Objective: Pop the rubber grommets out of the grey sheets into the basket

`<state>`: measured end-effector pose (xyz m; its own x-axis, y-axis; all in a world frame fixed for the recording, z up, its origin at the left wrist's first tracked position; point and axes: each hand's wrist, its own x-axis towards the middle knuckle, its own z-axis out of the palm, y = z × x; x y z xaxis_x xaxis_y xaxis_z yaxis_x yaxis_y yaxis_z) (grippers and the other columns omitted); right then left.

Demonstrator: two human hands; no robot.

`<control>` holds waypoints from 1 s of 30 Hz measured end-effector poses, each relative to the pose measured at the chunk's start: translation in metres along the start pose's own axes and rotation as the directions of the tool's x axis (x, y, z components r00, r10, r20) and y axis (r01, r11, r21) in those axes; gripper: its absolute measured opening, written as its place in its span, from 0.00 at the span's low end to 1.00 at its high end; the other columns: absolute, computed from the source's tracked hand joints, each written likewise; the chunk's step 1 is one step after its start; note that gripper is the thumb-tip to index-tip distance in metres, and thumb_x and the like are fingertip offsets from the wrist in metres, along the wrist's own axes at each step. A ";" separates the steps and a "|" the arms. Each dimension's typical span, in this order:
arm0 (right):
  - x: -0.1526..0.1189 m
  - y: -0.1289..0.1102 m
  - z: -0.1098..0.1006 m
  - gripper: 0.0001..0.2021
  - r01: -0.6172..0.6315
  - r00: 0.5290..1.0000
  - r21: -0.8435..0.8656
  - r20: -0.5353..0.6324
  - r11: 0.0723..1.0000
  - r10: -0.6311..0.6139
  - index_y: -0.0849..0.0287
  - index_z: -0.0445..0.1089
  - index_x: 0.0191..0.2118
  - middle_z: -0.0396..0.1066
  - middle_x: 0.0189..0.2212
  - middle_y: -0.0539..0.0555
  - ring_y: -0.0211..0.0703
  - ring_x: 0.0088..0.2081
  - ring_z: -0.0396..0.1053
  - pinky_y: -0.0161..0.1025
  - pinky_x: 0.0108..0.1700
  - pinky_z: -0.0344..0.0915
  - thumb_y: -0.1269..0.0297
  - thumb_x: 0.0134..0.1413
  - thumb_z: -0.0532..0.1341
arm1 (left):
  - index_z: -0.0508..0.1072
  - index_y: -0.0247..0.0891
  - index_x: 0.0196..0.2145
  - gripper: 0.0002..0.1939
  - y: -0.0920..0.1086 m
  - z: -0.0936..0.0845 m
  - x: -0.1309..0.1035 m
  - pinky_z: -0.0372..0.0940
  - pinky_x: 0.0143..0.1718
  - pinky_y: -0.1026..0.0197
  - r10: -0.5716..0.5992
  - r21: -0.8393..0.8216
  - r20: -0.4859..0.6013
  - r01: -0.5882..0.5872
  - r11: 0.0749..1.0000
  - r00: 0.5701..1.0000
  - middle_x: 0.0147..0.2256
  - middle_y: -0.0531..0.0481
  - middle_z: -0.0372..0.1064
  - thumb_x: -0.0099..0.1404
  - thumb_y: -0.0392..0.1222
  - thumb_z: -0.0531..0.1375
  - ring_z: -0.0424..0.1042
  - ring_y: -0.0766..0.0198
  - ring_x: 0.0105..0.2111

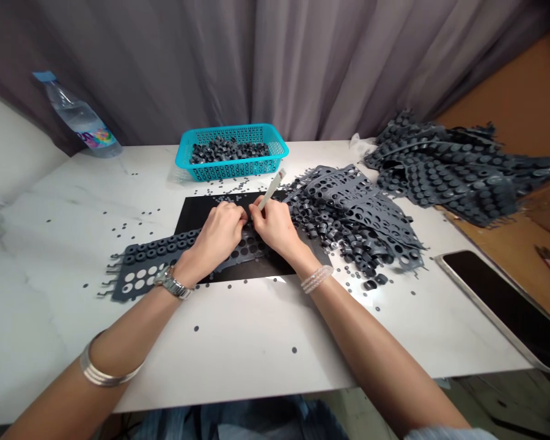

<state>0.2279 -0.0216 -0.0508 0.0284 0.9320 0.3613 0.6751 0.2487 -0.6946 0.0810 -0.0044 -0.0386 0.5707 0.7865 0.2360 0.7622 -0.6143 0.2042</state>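
Note:
A long dark grey rubber sheet (132, 287) with rows of round parts and punched holes lies slantwise over a black mat (191, 211). My left hand (222, 226) rests on the sheet, its fingers closed on the far edge. My right hand (275, 226) grips a pale, slim, stick-like tool (274, 186), which slants up and to the right out of the fist. Its lower end is hidden between my hands. The fingertips of both hands nearly meet over the sheet.
Small grey rubber rings fill a turquoise basket (233, 171) at the back. Loose rings (348, 241) and punched sheets (348, 189) pile up on the right, with more sheets (440, 165) behind. A phone (499, 305) and a water bottle (80, 116) flank the table. Tiny discs are scattered about.

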 end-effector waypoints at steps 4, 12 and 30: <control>0.000 0.000 -0.001 0.10 -0.023 1.000 0.038 -0.008 0.999 0.023 0.57 0.67 0.28 0.69 0.20 0.51 0.42 0.26 0.70 0.36 0.33 0.59 0.66 0.61 0.54 | 0.75 0.36 0.33 0.10 0.001 -0.013 -0.007 0.64 0.47 0.52 -0.042 -0.162 -0.103 0.025 0.987 0.994 0.37 0.43 0.75 0.65 0.36 0.54 0.70 0.53 0.42; -0.001 0.005 -0.003 0.13 -0.134 0.989 0.325 -0.014 0.936 0.146 0.57 0.67 0.26 0.69 0.18 0.50 0.41 0.23 0.71 0.34 0.30 0.65 0.60 0.60 0.54 | 0.76 0.34 0.33 0.03 -0.018 -0.035 -0.009 0.68 0.40 0.66 -0.556 -0.954 0.174 0.280 0.111 0.813 0.33 0.48 0.74 0.62 0.32 0.61 0.73 0.67 0.36; 0.007 0.012 -0.019 0.15 -0.147 0.911 0.552 -0.247 0.821 0.330 0.60 0.67 0.29 0.69 0.18 0.49 0.39 0.18 0.71 0.32 0.20 0.65 0.53 0.58 0.57 | 0.78 0.27 0.30 0.08 -0.012 -0.026 -0.011 0.70 0.36 0.72 -0.407 -0.865 0.451 0.277 -0.418 0.794 0.31 0.43 0.75 0.64 0.25 0.59 0.74 0.70 0.32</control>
<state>0.2505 -0.0166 -0.0447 0.4310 0.8659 0.2540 0.1428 0.2125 -0.9667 0.0579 -0.0073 -0.0187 0.2811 0.9032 -0.3243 -0.4250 0.4202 0.8018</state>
